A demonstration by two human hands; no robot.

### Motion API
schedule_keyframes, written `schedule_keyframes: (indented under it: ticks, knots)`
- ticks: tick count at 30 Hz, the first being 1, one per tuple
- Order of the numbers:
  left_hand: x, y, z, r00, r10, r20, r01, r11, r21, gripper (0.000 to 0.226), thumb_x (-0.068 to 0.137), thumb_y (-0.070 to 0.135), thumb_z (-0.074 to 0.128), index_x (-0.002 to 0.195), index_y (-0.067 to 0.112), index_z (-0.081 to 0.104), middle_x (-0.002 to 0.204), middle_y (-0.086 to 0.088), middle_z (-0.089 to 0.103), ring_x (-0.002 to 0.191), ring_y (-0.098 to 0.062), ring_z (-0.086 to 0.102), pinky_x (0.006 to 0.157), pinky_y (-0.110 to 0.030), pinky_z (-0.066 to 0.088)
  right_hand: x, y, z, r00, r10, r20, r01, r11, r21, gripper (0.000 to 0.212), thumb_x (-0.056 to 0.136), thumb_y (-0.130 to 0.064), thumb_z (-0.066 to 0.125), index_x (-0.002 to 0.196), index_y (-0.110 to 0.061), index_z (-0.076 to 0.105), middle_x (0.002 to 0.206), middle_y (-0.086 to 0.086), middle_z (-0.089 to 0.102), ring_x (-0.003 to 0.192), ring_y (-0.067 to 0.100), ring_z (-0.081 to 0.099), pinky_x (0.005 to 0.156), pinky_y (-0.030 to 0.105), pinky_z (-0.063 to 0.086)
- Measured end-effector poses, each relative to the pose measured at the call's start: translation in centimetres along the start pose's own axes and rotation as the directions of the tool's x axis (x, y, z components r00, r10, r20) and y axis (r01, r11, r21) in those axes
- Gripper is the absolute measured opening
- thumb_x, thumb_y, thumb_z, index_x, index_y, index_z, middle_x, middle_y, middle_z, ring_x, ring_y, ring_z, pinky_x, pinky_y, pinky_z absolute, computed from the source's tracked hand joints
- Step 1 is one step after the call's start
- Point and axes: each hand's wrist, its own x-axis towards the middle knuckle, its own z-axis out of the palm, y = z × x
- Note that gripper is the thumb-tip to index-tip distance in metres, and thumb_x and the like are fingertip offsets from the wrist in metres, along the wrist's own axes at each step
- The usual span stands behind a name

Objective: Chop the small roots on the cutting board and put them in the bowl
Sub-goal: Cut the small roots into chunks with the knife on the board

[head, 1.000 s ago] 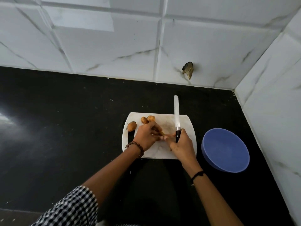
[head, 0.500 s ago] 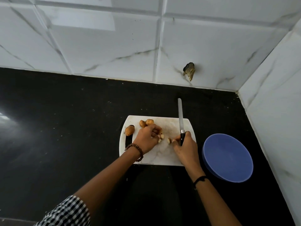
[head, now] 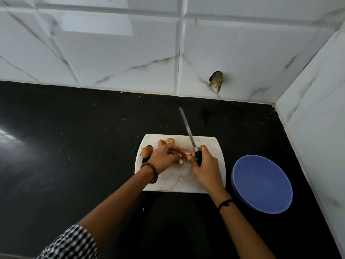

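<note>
A white cutting board [head: 214, 146] lies on the black counter. My left hand [head: 164, 157] is curled over a small brown root at the board's middle, mostly hiding it. Pale cut pieces [head: 181, 161] lie between my hands. My right hand [head: 205, 168] grips the black handle of a knife [head: 187, 128], its blade pointing away and tilted left. Two whole roots [head: 167, 141] sit at the board's far edge and one more root [head: 147, 151] at its left edge. The blue bowl [head: 261, 184] stands empty to the right of the board.
The black counter [head: 65, 146] stretches wide to the left. White tiled walls close in behind and on the right [head: 317, 137], near the bowl. A broken hole [head: 216, 82] marks the back wall.
The knife blade has swung from pointing straight away to leaning left. My hands have drawn closer together over the cut pieces.
</note>
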Motion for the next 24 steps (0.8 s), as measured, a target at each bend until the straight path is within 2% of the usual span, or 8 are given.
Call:
schedule_keyframes:
  ticks: [3,7,9,10,14,17,20,24]
  knots:
    - [-0.1,-0.1,0.1,1.0,0.006,-0.008,-0.006,1.0,0.0,0.02,0.086,0.01,0.066,0.106,0.011,0.066,0.094,-0.006,0.073,0.089,-0.015,0.07,0.09,-0.035,0.055,0.1,0.4,-0.3,0.999,0.027,-0.034,-0.026,0.999,0.025,0.02,0.095,-0.029,0.065,0.106,-0.022,0.051,0.086,-0.012,0.059,0.076,0.0,0.058,0.06,0.011,0.041]
    - [-0.2,0.4,0.5,0.994,0.091,-0.059,-0.079,0.978,0.193,0.019,0.085,0.01,0.067,0.104,0.016,0.067,0.098,-0.001,0.07,0.09,-0.009,0.067,0.084,-0.025,0.056,0.4,0.4,-0.8,0.998,0.056,-0.01,-0.056,0.998,0.041,0.023,0.092,-0.031,0.069,0.104,-0.02,0.052,0.088,-0.008,0.062,0.078,0.002,0.059,0.06,0.012,0.04]
    - [-0.5,1.0,0.9,0.977,0.206,-0.052,-0.17,0.905,0.39,0.022,0.087,0.009,0.064,0.107,0.017,0.067,0.105,0.003,0.067,0.094,-0.004,0.061,0.078,-0.011,0.05,0.4,0.2,-1.1,0.998,0.058,-0.003,-0.058,0.997,0.045,0.021,0.093,-0.03,0.068,0.103,-0.02,0.053,0.085,-0.008,0.062,0.075,0.0,0.059,0.057,0.01,0.041]
    - [-0.6,1.2,1.0,0.964,0.262,-0.04,-0.211,0.85,0.483,0.025,0.087,0.011,0.064,0.11,0.02,0.067,0.107,0.006,0.065,0.097,-0.004,0.058,0.078,-0.01,0.046,0.4,0.0,-1.3,0.998,0.056,0.001,-0.056,0.997,0.046,0.02,0.094,-0.03,0.067,0.105,-0.02,0.053,0.085,-0.009,0.061,0.075,-0.001,0.058,0.056,0.009,0.042]
    - [-0.9,1.0,1.6,0.898,0.441,0.011,-0.332,0.659,0.675,0.034,0.081,0.028,0.071,0.114,0.033,0.065,0.108,0.012,0.063,0.103,-0.008,0.046,0.089,-0.027,0.04,0.4,-0.1,-1.6,0.998,0.044,0.033,-0.045,0.998,0.032,0.021,0.095,-0.029,0.065,0.11,-0.022,0.052,0.087,-0.012,0.058,0.077,-0.004,0.056,0.056,0.009,0.039]
    - [-1.1,0.9,1.7,0.857,0.514,0.022,-0.386,0.614,0.688,0.03,0.081,0.034,0.071,0.111,0.033,0.068,0.101,0.012,0.066,0.096,-0.009,0.044,0.086,-0.031,0.04,0.2,-0.1,-1.8,0.999,0.043,0.031,-0.044,0.998,0.038,0.02,0.095,-0.029,0.066,0.107,-0.022,0.052,0.085,-0.013,0.058,0.076,-0.004,0.055,0.056,0.009,0.04]
    - [-1.5,0.9,1.5,0.867,0.498,0.01,-0.389,0.665,0.638,0.025,0.081,0.03,0.073,0.105,0.029,0.071,0.097,0.01,0.067,0.093,-0.006,0.051,0.082,-0.029,0.047,-0.3,-0.1,-1.7,0.999,0.051,-0.006,-0.051,0.997,0.061,0.019,0.094,-0.03,0.066,0.105,-0.022,0.053,0.084,-0.012,0.057,0.076,-0.002,0.056,0.058,0.01,0.04]
    - [-2.4,0.4,1.6,0.865,0.502,-0.013,-0.381,0.673,0.634,0.022,0.078,0.031,0.076,0.1,0.028,0.072,0.092,0.012,0.067,0.085,-0.002,0.056,0.075,-0.025,0.051,-1.0,0.5,-1.1,0.995,0.055,-0.078,-0.055,0.998,-0.005,0.027,0.092,-0.028,0.069,0.113,-0.021,0.052,0.093,-0.011,0.059,0.083,0.004,0.059,0.066,0.012,0.043]
